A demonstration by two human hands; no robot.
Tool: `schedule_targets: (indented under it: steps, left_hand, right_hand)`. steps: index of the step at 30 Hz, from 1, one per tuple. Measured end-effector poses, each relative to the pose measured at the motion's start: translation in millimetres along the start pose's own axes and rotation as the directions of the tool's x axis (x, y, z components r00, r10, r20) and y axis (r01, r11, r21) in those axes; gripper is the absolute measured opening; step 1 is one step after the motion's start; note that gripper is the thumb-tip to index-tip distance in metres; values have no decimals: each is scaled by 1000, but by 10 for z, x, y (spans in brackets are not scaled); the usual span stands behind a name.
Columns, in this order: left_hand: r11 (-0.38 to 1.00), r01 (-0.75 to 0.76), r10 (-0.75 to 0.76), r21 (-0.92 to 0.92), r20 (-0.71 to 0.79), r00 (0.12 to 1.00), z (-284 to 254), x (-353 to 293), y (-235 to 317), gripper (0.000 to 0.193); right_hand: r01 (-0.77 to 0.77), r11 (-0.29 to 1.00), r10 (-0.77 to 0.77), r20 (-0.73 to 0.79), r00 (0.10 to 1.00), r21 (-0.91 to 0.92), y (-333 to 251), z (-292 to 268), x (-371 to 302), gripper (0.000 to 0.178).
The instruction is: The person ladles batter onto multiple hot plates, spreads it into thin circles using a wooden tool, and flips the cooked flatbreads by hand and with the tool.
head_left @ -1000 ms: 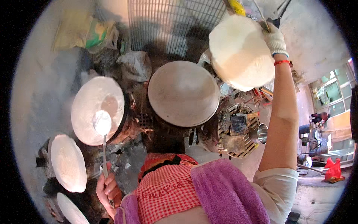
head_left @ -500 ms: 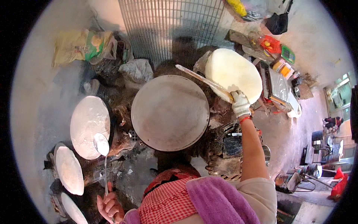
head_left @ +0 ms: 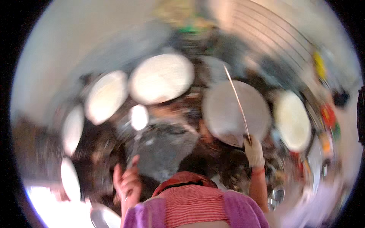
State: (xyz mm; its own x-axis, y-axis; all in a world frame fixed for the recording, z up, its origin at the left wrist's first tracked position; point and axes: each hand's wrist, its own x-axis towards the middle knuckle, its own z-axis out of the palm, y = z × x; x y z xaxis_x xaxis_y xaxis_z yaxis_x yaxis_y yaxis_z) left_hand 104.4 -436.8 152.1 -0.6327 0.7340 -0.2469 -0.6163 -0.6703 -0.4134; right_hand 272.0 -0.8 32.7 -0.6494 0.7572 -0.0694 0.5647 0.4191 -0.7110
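My left hand [head_left: 129,181] is closed around the thin handle of a ladle [head_left: 139,117], its bowl white and raised in front of the hand. In its white glove, my right hand [head_left: 254,152] grips a long thin wooden stick [head_left: 237,99]. The stick slants up and away over a bare round grey griddle [head_left: 220,110]. Just beyond the ladle lies a round griddle covered with a pale layer [head_left: 161,79]. To the right of the gloved hand sits a thick round stack of pale flatbreads [head_left: 292,121]. Motion blurs much of the picture.
More pale-covered rounds curve along the left, among them one griddle [head_left: 107,97] and another [head_left: 73,129]. A grey slab [head_left: 163,148] lies between my arms. Past the stack are a red item [head_left: 327,116] and a metal grating [head_left: 262,30].
My view has swung left, so the scene shifts rightward. My right hand has moved from beside the flatbread stack to the near edge of the bare griddle, the stick now over it.
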Motion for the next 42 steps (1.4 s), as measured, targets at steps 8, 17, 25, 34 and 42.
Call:
schedule_targets:
  steps: [8, 17, 25, 34, 42]
  left_hand:
    - [970, -227, 245, -92, 314, 917, -925, -2318, 1095, 49]
    - [243, -965, 969, 102, 10, 245, -1854, -5106, 1979, 41]
    - [109, -710, 966, 696, -242, -89, -2559, -5838, 1744, 39]
    - [432, 295, 895, 852, -363, -261, -4428, -5583, 3148, 28]
    - [598, -528, 763, 603, -630, 144, -4252, -5354, 3448, 29]
  right_hand:
    - [478, 874, -399, 694, 599, 89, -1442, 2434, -2214, 51]
    - [393, 834, -296, 916, -271, 386, -2368, 4207, -4144, 55]
    - [391, 902, 311, 903, -298, -182, -3674, 4786, -5488, 61]
    - [520, 826, 420, 853, -310, -218, -3556, 5300, -6006, 52]
    - [804, 511, 58, 922, -383, 303, -3025, 5632, -5893, 54]
